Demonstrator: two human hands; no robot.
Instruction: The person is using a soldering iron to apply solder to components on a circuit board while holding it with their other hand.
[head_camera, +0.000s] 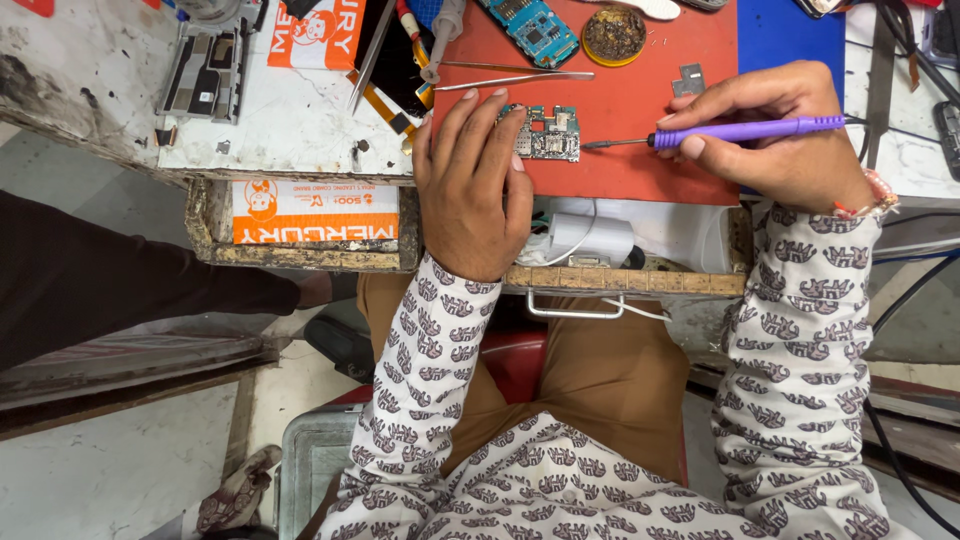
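Left hand flat and open, fingers spread and pressing on the left part of a small green circuit board, holding nothing closed. Right hand closed around a purple soldering iron, held almost level, metal tip pointing left and ending just beside the right edge of the board; contact not possible to tell. Board lying on a red work mat, close to the near edge of the mat and near the front edge of the bench.

Free red surface to the right of the board, under the iron, and some behind it up to a pair of tweezers lying across. Further back a blue circuit board and a round tin of brass wool, well apart from the hands. Small grey metal plate just beyond the right-hand fingers. Left of the mat, a crowded white bench top with an orange card. Below the front edge, an open drawer with white cable inside, metal handle toward the knees. Blue mat at the right.
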